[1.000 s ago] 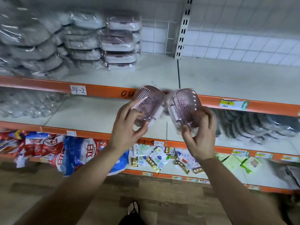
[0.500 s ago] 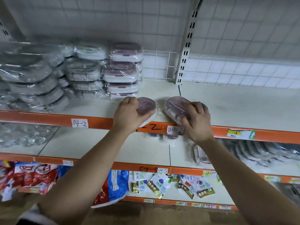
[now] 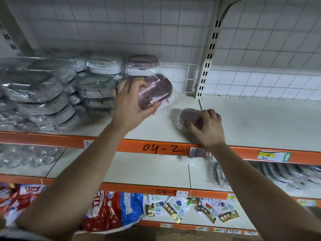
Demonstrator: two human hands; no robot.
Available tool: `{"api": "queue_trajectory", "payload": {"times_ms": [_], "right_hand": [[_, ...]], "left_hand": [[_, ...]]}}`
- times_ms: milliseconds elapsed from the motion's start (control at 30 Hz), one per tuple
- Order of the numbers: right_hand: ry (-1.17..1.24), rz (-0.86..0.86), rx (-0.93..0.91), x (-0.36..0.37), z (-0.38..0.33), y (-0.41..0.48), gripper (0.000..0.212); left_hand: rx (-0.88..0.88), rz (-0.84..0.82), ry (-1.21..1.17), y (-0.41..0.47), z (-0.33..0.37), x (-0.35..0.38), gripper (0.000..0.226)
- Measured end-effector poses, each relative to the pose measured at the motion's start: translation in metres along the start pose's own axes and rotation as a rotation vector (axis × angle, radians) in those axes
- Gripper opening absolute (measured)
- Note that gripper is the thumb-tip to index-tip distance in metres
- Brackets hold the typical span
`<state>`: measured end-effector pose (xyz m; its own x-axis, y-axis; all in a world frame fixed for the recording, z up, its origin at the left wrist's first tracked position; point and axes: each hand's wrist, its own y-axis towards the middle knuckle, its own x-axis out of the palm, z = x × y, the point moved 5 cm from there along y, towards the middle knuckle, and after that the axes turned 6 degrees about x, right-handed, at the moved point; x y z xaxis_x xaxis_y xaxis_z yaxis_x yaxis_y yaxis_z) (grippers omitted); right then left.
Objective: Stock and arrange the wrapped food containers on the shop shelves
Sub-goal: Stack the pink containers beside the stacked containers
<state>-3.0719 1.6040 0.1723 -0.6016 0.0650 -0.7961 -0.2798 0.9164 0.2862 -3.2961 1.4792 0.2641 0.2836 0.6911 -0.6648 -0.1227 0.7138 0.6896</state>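
Where right hand (image 3: 206, 127) grips wrapped container (image 3: 188, 114), shelf edge (image 3: 243, 151) lies near.

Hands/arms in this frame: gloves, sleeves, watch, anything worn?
Nothing worn that shows. The left hand and right hand have no gloves, and no rings are visible. Both forearms are uncovered down to the frame's bottom edge, with no watch or band at either wrist. A pale strip near the left elbow may be a short sleeve's edge; too blurred to tell.
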Motion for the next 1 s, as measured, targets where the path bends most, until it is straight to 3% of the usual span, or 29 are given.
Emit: {"api": "queue_trajectory", "payload": {"times_ms": [167,300,367,533,733,867,1000], "right_hand": [[-0.005,0.039,0.005,0.008,-0.002,0.003,0.056],[0.015,0.060,-0.007,0.008,0.001,0.002,0.051],[0.023,0.077,-0.010,0.008,0.002,0.002,0.043],[0.019,0.081,-0.023,0.009,0.002,0.002,0.043],[0.019,0.062,-0.060,0.006,-0.001,0.002,0.062],[-0.042,0.042,-0.085,0.006,-0.003,0.002,0.062],[-0.161,0.068,-0.097,0.010,-0.009,0.005,0.041]], "left_hand": [[-0.040,-0.046,-0.033,0.062,-0.041,-0.027,0.059],[-0.103,-0.320,-0.126,0.079,-0.071,-0.017,0.051],[-0.080,-0.377,-0.098,0.083,-0.078,-0.012,0.049],[-0.008,-0.233,0.098,0.081,-0.077,0.000,0.039],[0.157,0.173,0.124,0.022,-0.030,0.009,0.025],[0.160,0.033,0.031,-0.036,0.000,0.054,0.023],[0.057,-0.133,0.019,-0.055,0.000,0.083,0.029]]}}
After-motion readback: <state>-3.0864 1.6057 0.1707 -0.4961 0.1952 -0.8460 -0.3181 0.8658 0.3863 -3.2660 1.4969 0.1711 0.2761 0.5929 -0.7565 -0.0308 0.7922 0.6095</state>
